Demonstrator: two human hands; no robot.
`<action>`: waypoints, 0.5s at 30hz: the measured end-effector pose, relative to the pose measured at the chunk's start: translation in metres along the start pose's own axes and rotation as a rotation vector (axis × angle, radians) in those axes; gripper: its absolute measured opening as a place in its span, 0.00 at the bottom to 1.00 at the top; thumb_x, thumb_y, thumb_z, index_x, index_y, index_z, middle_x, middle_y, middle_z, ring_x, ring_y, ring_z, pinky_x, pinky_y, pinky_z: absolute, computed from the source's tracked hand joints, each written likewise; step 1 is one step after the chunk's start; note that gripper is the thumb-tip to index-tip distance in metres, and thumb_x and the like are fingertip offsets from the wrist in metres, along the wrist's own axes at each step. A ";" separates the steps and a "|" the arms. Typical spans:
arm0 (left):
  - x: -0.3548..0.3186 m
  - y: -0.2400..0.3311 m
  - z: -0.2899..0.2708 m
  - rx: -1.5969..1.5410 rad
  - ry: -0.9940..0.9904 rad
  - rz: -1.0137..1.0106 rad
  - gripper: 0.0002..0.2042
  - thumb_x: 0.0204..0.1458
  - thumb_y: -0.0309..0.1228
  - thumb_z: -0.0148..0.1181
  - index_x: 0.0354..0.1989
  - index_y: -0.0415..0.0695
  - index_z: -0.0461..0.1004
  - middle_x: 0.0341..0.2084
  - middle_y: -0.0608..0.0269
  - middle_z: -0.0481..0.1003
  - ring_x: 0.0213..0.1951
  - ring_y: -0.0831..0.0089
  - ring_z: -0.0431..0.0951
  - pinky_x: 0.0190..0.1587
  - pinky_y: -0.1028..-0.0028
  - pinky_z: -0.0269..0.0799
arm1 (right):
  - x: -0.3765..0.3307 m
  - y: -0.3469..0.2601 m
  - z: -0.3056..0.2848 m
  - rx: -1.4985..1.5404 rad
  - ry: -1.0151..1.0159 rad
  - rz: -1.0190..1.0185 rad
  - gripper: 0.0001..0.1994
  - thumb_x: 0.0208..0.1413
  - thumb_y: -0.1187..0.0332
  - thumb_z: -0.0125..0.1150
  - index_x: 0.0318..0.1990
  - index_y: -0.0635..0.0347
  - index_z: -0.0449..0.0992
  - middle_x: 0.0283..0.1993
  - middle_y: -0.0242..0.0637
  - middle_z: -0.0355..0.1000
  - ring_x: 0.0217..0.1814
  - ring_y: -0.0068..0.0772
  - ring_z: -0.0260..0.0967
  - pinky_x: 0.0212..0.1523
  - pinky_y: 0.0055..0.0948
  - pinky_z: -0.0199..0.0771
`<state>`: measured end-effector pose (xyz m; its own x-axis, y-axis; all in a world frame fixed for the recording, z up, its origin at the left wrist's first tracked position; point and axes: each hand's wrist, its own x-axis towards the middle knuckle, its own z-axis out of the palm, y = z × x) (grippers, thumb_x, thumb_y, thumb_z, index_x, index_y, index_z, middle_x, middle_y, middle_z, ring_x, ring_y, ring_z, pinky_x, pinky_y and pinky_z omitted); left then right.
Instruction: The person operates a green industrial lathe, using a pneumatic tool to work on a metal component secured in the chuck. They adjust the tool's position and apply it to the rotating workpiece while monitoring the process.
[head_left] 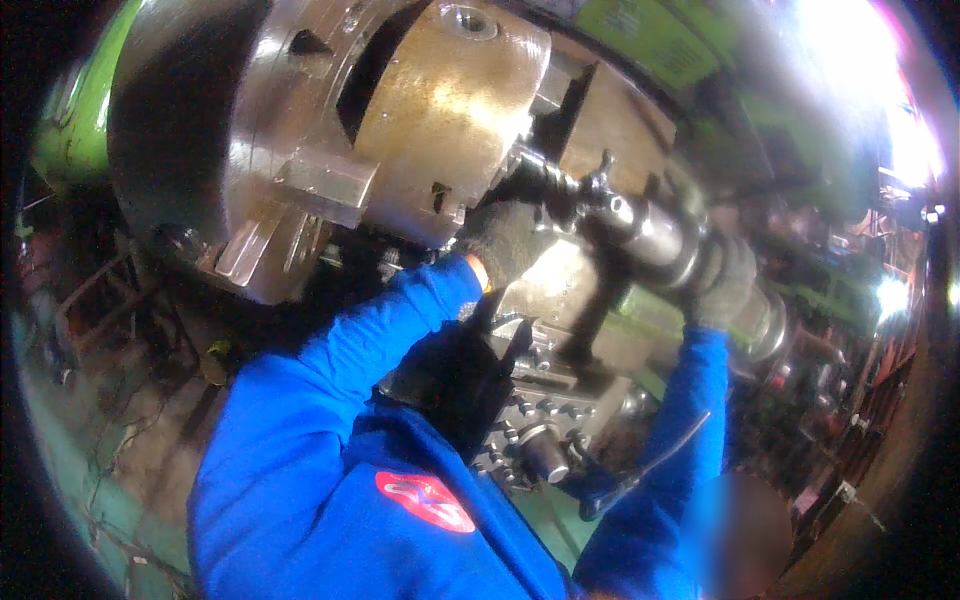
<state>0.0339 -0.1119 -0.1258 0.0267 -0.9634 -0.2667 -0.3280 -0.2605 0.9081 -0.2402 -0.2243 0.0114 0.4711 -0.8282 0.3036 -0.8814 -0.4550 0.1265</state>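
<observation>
A large metal lathe chuck [455, 110] fills the upper left, its curved side facing me. Close below its right end is my left hand [510, 240], in a dark grey glove, at the near end of a dark metal shaft [545, 185]; its fingers are hidden in shadow and blur. Farther right, my right hand [722, 280], gloved in grey, wraps over a shiny metal cylinder [655, 235] in line with the shaft. A small upright lever [603, 170] stands on this assembly between my hands. Both my arms wear blue sleeves.
Stepped chuck jaws [320, 185] jut out at the left. Below my hands sits a tool post [540, 450] with several bolts and a thin-handled lever [650, 460]. Green machine housing [650, 40] rises behind. Metal racks [900, 370] stand at the right.
</observation>
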 end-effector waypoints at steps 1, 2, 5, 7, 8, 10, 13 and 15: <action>-0.005 -0.006 -0.004 0.144 0.000 0.114 0.17 0.59 0.45 0.57 0.37 0.43 0.81 0.30 0.45 0.80 0.35 0.52 0.81 0.40 0.56 0.75 | -0.001 0.004 0.001 -0.006 -0.005 -0.006 0.17 0.64 0.57 0.51 0.52 0.54 0.79 0.55 0.48 0.74 0.62 0.57 0.67 0.64 0.50 0.64; -0.009 -0.012 -0.006 0.284 0.000 0.225 0.17 0.59 0.45 0.57 0.37 0.44 0.82 0.30 0.46 0.80 0.35 0.52 0.80 0.40 0.54 0.75 | 0.000 0.004 0.002 -0.013 -0.014 -0.016 0.18 0.64 0.57 0.50 0.52 0.55 0.79 0.55 0.48 0.74 0.61 0.57 0.68 0.63 0.50 0.64; -0.022 0.010 -0.027 0.651 -0.167 0.349 0.13 0.57 0.42 0.55 0.34 0.49 0.83 0.33 0.52 0.80 0.39 0.54 0.79 0.44 0.54 0.74 | -0.001 -0.003 -0.006 -0.021 0.009 -0.006 0.19 0.65 0.56 0.49 0.52 0.57 0.79 0.55 0.48 0.74 0.60 0.56 0.69 0.62 0.49 0.65; -0.021 -0.017 -0.014 0.621 -0.300 0.414 0.12 0.57 0.40 0.55 0.36 0.48 0.83 0.35 0.54 0.79 0.39 0.55 0.78 0.44 0.54 0.73 | 0.003 -0.006 -0.004 0.028 -0.001 -0.008 0.19 0.65 0.56 0.49 0.52 0.57 0.79 0.55 0.48 0.75 0.60 0.55 0.69 0.62 0.49 0.65; -0.021 -0.031 -0.007 0.559 -0.243 0.489 0.12 0.58 0.38 0.54 0.37 0.47 0.82 0.35 0.54 0.79 0.39 0.55 0.78 0.44 0.54 0.73 | 0.004 -0.006 -0.006 0.039 -0.010 -0.006 0.19 0.65 0.56 0.49 0.52 0.58 0.79 0.55 0.48 0.75 0.60 0.55 0.69 0.62 0.48 0.65; -0.020 -0.059 0.005 0.441 -0.123 0.635 0.10 0.58 0.35 0.53 0.39 0.47 0.81 0.35 0.55 0.77 0.38 0.55 0.77 0.44 0.55 0.74 | 0.003 -0.001 -0.002 0.030 0.002 -0.020 0.19 0.65 0.56 0.49 0.52 0.58 0.79 0.55 0.47 0.75 0.60 0.55 0.69 0.62 0.48 0.66; -0.007 -0.079 0.025 0.557 -0.096 0.641 0.08 0.56 0.33 0.55 0.40 0.46 0.77 0.34 0.56 0.76 0.36 0.58 0.77 0.41 0.57 0.75 | 0.003 -0.001 -0.002 0.025 -0.012 -0.045 0.19 0.65 0.57 0.50 0.52 0.59 0.79 0.56 0.47 0.75 0.59 0.54 0.69 0.62 0.48 0.66; -0.003 -0.076 0.032 -0.258 -0.160 0.265 0.06 0.58 0.31 0.55 0.39 0.46 0.76 0.33 0.59 0.76 0.35 0.63 0.77 0.37 0.63 0.75 | 0.003 -0.001 -0.002 0.007 -0.013 -0.059 0.19 0.65 0.57 0.50 0.52 0.59 0.78 0.56 0.47 0.75 0.59 0.54 0.69 0.62 0.48 0.66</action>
<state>0.0288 -0.0869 -0.2043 -0.1812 -0.9826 -0.0414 -0.0555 -0.0318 0.9980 -0.2376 -0.2258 0.0139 0.5226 -0.8042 0.2831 -0.8519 -0.5053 0.1374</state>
